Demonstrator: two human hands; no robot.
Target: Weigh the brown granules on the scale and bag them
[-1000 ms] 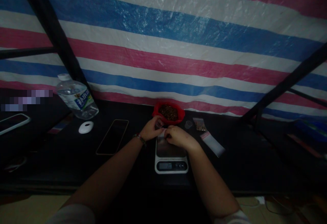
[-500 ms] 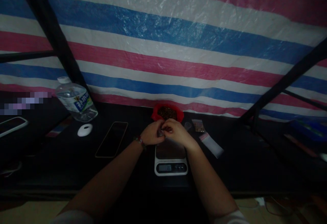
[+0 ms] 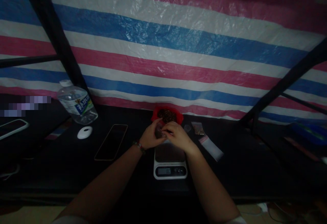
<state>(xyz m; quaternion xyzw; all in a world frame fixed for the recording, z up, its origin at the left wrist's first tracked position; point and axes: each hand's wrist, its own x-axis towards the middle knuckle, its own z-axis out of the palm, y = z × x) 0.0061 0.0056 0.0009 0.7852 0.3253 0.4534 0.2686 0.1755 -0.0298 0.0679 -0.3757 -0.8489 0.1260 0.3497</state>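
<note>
My left hand [image 3: 150, 137] and my right hand [image 3: 176, 135] meet above the far end of a small white kitchen scale [image 3: 170, 162]. Both are closed in a pinch on a small clear bag [image 3: 159, 130] held between them. Just behind my fingers stands a red bowl [image 3: 167, 115] filled with dark brown bits. The scale's platform under my hands looks bare, and its display faces me.
A dark table [image 3: 230, 169] carries a phone [image 3: 111, 141], a white round object [image 3: 84, 132], a water bottle [image 3: 76, 103], a second phone [image 3: 12, 127] at far left, a small filled bag [image 3: 197, 128] and an empty zip bag [image 3: 211, 148]. A striped tarp [image 3: 178, 47] hangs behind.
My right hand has lifted off the scale's far edge and joined my left hand on the small bag near the bowl. The camera view has tilted slightly.
</note>
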